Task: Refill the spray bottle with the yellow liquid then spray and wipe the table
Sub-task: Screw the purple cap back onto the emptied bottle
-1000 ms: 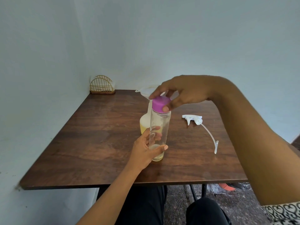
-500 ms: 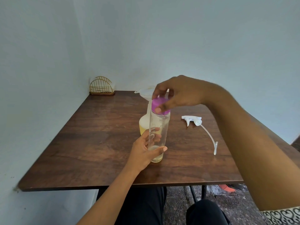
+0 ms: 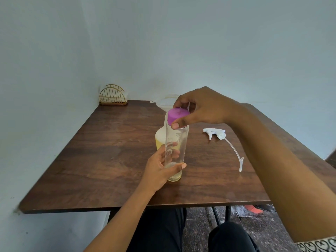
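Note:
A tall clear bottle (image 3: pixel 176 142) stands upright on the brown table (image 3: pixel 112 160), with a little yellow liquid at its bottom. My left hand (image 3: pixel 160 168) grips its lower part. My right hand (image 3: pixel 200 108) pinches the purple cap (image 3: pixel 176 114) on the bottle's top. Right behind it stands a white spray bottle (image 3: pixel 159 139) holding yellow liquid, with a white funnel (image 3: pixel 164 103) in its neck. The white spray head (image 3: pixel 216 133) with its curved tube lies on the table to the right.
A gold wire holder (image 3: pixel 113 96) stands at the table's far left corner against the wall. Walls close the left and far sides. My knees (image 3: pixel 229 237) and a tiled floor show below the table's near edge.
My right hand has shifted its fingers around the purple cap, with the thumb now lower on the cap's front. My left hand and the bottle stay in place.

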